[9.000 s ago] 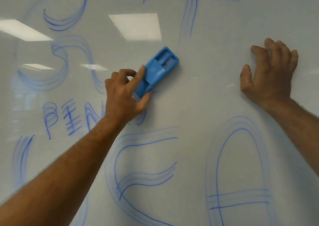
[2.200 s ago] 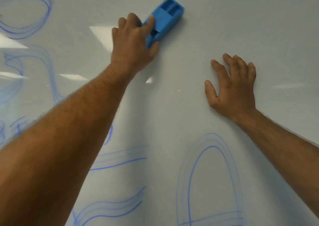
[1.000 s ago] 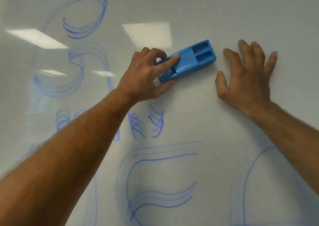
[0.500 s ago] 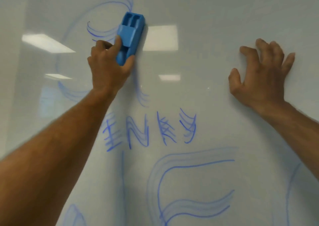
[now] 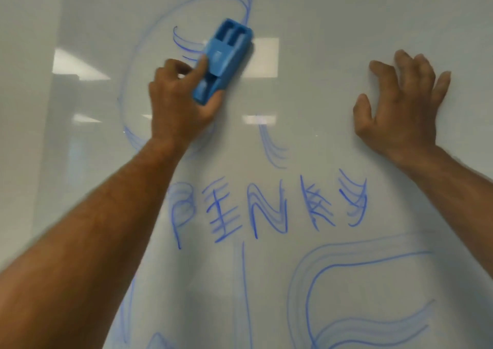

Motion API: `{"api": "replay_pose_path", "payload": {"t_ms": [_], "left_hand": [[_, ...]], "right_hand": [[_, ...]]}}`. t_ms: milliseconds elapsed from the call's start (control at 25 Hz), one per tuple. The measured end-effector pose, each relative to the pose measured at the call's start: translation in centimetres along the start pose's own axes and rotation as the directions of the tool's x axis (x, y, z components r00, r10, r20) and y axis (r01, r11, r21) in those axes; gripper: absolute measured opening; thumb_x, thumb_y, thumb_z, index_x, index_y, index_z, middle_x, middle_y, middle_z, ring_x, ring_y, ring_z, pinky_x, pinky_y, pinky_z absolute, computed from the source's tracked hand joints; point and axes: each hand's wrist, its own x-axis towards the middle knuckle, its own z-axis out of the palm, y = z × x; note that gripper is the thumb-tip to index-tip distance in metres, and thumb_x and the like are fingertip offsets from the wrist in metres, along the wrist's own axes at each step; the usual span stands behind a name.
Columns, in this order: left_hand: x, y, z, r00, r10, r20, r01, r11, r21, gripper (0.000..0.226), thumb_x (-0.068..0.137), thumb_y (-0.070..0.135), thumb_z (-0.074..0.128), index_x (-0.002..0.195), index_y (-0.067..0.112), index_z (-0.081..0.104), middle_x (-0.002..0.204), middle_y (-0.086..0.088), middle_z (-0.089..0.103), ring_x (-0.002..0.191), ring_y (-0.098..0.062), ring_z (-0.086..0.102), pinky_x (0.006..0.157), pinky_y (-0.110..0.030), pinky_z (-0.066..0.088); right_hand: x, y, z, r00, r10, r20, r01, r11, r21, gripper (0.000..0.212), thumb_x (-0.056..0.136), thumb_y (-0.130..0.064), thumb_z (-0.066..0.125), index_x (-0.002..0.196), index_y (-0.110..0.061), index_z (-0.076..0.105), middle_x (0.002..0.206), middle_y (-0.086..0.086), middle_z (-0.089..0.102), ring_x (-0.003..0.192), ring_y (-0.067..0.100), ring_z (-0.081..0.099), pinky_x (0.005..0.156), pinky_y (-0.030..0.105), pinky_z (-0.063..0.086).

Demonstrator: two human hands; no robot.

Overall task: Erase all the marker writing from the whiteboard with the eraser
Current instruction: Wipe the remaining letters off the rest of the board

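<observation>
A whiteboard [image 5: 333, 41] fills the head view, glossy and marked with blue marker writing. My left hand [image 5: 176, 103] grips a blue plastic eraser [image 5: 222, 60] by its lower end and holds it flat against the board at the upper middle, over a large curved blue stroke [image 5: 184, 44]. My right hand [image 5: 402, 103] rests on the board at the right with fingers spread. Small blue letters [image 5: 266, 210] run across the middle below both hands. A big curved letter [image 5: 346, 290] sits at the lower right, and a vertical line [image 5: 244, 290] at the lower middle.
Ceiling lights reflect off the board as bright patches [image 5: 77, 64] at the left and behind the eraser. The board's left edge [image 5: 62, 81] borders a pale wall [image 5: 26, 108]. The upper right of the board carries no writing.
The view has shifted left and up, so the small letters show in full. The eraser stays at the large curved stroke with my left hand; my right hand stays pressed on the board.
</observation>
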Motion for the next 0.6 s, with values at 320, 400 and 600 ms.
{"api": "replay_pose_path", "payload": {"t_ms": [320,400,600], "left_hand": [[0.5,-2.6,-0.7,0.904,-0.424,-0.053,0.426,0.904,0.031,0.063,0.083,0.05,0.063,0.143,0.03,0.057,0.122,-0.013,0.054,0.112,-0.031,0.053,0.094,-0.037,0.041],[0.0,-1.0,-0.1,0.962,-0.274,0.001,0.274,0.962,0.002,0.06,0.083,0.048,0.065,0.139,0.027,0.061,0.118,-0.014,0.056,0.108,-0.034,0.054,0.09,-0.039,0.041],[-2.6,1.7,0.7,0.91,0.41,0.066,-0.392,0.9,-0.192,0.055,0.081,0.04,0.07,0.13,0.015,0.069,0.107,-0.016,0.064,0.084,-0.035,0.057,0.075,-0.046,0.046]], "right_hand": [[0.0,0.1,0.3,1.0,-0.004,-0.021,0.003,0.999,-0.033,0.062,0.089,-0.042,0.041,0.145,-0.015,0.046,0.157,0.018,0.036,0.147,0.042,0.027,0.118,0.068,0.011],[-0.1,0.1,0.5,1.0,-0.001,-0.023,0.0,0.999,-0.039,0.062,0.09,-0.043,0.041,0.145,-0.016,0.046,0.158,0.018,0.036,0.147,0.041,0.027,0.119,0.067,0.011],[-0.2,0.4,0.6,0.998,-0.014,-0.054,0.011,0.999,-0.046,0.059,0.092,-0.043,0.041,0.145,-0.015,0.046,0.157,0.017,0.037,0.147,0.039,0.029,0.119,0.066,0.013]]}}
